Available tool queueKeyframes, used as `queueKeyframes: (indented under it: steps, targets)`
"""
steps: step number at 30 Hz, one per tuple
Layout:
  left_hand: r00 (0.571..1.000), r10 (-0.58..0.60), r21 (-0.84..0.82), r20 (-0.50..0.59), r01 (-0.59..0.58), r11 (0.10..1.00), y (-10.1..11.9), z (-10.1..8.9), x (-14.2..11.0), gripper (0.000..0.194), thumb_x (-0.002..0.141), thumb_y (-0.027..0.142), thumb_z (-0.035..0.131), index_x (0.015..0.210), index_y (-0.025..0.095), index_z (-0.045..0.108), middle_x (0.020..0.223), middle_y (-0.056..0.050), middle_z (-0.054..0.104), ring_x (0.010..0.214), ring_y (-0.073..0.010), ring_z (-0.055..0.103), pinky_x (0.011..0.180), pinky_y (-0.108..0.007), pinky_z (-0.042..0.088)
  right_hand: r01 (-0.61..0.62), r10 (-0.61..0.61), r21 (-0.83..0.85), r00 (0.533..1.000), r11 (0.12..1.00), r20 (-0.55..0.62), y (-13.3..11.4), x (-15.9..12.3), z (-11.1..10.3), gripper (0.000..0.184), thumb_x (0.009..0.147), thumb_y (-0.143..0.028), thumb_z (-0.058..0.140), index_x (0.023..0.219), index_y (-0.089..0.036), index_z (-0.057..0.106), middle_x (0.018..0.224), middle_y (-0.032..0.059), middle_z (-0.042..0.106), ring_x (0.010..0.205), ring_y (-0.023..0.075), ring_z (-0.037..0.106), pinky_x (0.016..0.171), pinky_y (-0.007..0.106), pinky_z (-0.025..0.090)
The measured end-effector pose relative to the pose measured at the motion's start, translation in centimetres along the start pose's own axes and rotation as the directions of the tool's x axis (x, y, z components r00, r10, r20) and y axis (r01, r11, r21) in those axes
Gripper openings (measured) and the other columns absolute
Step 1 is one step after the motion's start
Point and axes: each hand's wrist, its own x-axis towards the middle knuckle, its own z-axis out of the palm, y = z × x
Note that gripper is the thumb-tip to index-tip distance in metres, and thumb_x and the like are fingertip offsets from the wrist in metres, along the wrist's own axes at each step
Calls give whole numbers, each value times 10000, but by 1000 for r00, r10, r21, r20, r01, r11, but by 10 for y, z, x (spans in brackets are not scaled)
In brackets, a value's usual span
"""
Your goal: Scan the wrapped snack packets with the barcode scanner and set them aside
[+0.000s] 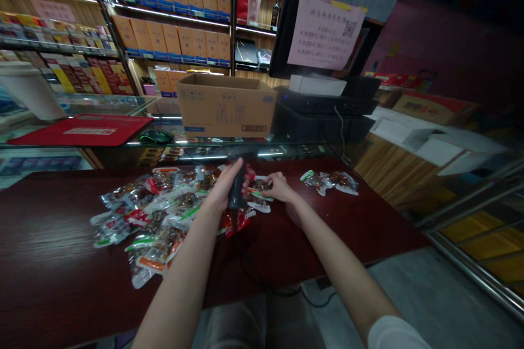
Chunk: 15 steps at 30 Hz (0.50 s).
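My left hand (224, 185) is wrapped round the grip of a dark handheld barcode scanner (237, 188), whose cable runs down over the table edge. Close beside it on the right, my right hand (280, 187) pinches the edge of a clear plastic food packet (260, 185) with brown contents. A heap of similar sealed packets (180, 207), with green, orange and red strips, spreads left of and behind the scanner. Farther right lie a few more of these packets (331, 181), apart from the heap.
The packets lie on a dark red wooden table (57, 262). Behind it, a glass counter carries an open cardboard box (227, 109), a black mouse (156, 137), a red mat (82, 130), a white cup (30, 92) and a monitor with a paper notice (325, 32). Stocked shelves stand beyond.
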Motion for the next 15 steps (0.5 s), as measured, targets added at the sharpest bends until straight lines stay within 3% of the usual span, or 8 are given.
queueKeyframes:
  steps: [6,8,10,13,15]
  targets:
    - [999,-32,43,-6,32,999,-2,9,-3,461,733,547,723,886,137,577,495,43,503,385,-81,453,367,-190,321,-2,9,-52,992,999,123,30,-20,-22,828,659,-340,785,1394,-213,424,1127,80,609,1116,298,494,931,406,359]
    - [999,-40,50,3,40,998,-4,11,-4,441,741,536,721,868,141,572,511,37,515,386,-76,452,363,-185,330,13,-2,-68,986,998,166,39,-21,-28,727,639,-317,792,1307,-215,523,1063,65,631,1049,275,520,898,382,373]
    - [999,-40,53,13,40,998,-6,11,-4,434,742,531,722,851,141,568,534,29,532,387,-67,450,362,-179,340,11,-13,11,988,1000,153,49,-20,-31,531,592,-256,798,1093,-210,628,969,33,643,944,227,553,856,348,404]
    - [999,-42,53,26,41,998,-9,11,-2,440,739,533,725,851,138,568,564,20,551,391,-61,450,360,-174,352,-3,-11,217,998,976,65,64,-19,-31,269,597,-215,728,817,-191,575,821,-8,625,793,168,581,770,306,462]
    - [998,-53,51,30,52,997,-11,12,-1,440,742,527,726,870,136,569,569,20,551,394,-65,456,358,-177,359,-15,23,447,1000,895,-13,73,-23,-31,210,644,-250,661,747,-206,485,791,-8,623,710,159,606,675,296,492]
